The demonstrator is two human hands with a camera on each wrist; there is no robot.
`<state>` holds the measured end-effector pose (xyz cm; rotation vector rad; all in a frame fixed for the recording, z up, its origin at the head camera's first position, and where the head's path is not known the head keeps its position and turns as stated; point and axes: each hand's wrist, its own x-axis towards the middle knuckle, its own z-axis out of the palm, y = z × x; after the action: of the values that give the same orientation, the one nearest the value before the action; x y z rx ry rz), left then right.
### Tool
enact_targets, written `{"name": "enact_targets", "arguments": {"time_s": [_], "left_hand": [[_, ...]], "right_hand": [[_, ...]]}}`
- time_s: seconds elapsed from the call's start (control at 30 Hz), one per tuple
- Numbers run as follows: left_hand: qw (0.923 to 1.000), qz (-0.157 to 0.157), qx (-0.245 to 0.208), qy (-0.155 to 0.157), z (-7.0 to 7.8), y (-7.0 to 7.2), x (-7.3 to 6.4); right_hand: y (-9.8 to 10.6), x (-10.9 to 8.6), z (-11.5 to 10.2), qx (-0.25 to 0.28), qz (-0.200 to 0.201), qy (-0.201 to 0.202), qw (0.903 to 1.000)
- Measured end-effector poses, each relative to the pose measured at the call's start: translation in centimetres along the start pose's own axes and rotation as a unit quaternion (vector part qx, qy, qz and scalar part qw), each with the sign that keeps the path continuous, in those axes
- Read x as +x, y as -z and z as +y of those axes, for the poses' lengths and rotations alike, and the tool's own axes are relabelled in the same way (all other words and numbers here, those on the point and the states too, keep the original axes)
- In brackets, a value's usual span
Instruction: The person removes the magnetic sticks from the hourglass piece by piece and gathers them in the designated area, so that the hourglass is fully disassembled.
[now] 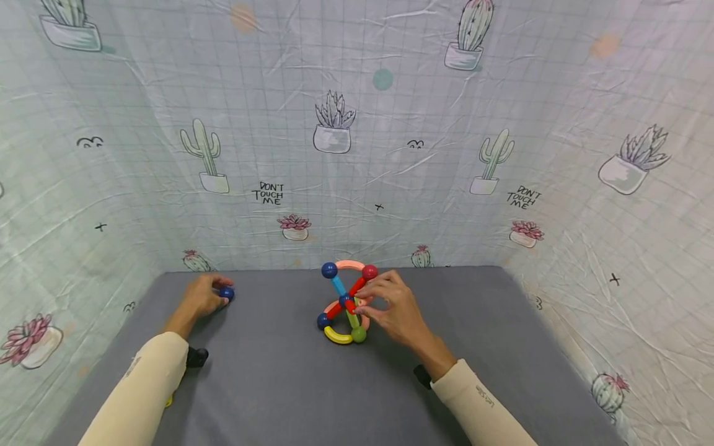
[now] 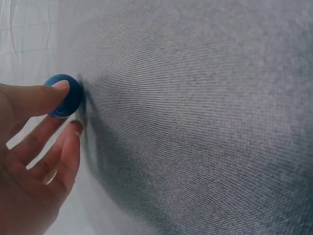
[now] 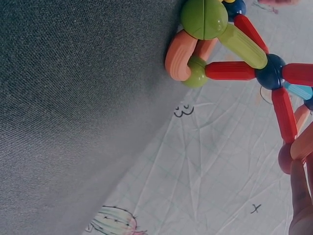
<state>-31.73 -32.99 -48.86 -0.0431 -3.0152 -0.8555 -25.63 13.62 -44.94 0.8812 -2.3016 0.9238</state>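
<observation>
One figure of coloured rods and balls (image 1: 344,301) stands near the far edge of the grey counter (image 1: 268,371), its rods meeting at a central blue ball (image 3: 269,71). Below, a yellow curved piece (image 1: 338,336) joins a blue ball (image 1: 323,320) to a green ball (image 1: 359,334); above, an orange curved piece (image 1: 350,264) links another blue ball (image 1: 330,270) to a red ball (image 1: 369,272). The right hand (image 1: 393,306) is at the figure's right side, thumb and forefinger nearly together, pinching a short red rod (image 1: 350,306) beside the centre. Well apart, toward the left, the left hand (image 1: 202,296) holds a loose blue ball (image 1: 226,293) at the counter, its thumb on one side and fingers bent behind. Cream sleeves (image 1: 142,384) cover both forearms. Something yellow (image 1: 168,401), mostly hidden, shows beside the left sleeve. A cactus-printed cloth (image 1: 390,130) rises behind and along the sides.
</observation>
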Motion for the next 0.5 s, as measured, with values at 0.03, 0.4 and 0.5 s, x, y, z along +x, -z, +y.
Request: {"name": "enact_targets", "arguments": {"time_s": [0.03,0.4,0.5], "left_hand": [[1.0000,0.001,0.001,-0.001,0.0,0.0,-0.1],[0.9907,0.095,0.069,-0.070,4.5,-0.3,-1.5],[0.9869,0.118,0.034,-0.104,6.9,-0.7,-2.1]], "right_hand": [[0.0,0.0,0.0,0.001,0.000,0.001,1.0000],[0.2,-0.1,0.2,0.009,-0.002,0.012,0.9999],[0.2,-0.1,0.2,0.016,-0.001,0.015,0.9998]]}}
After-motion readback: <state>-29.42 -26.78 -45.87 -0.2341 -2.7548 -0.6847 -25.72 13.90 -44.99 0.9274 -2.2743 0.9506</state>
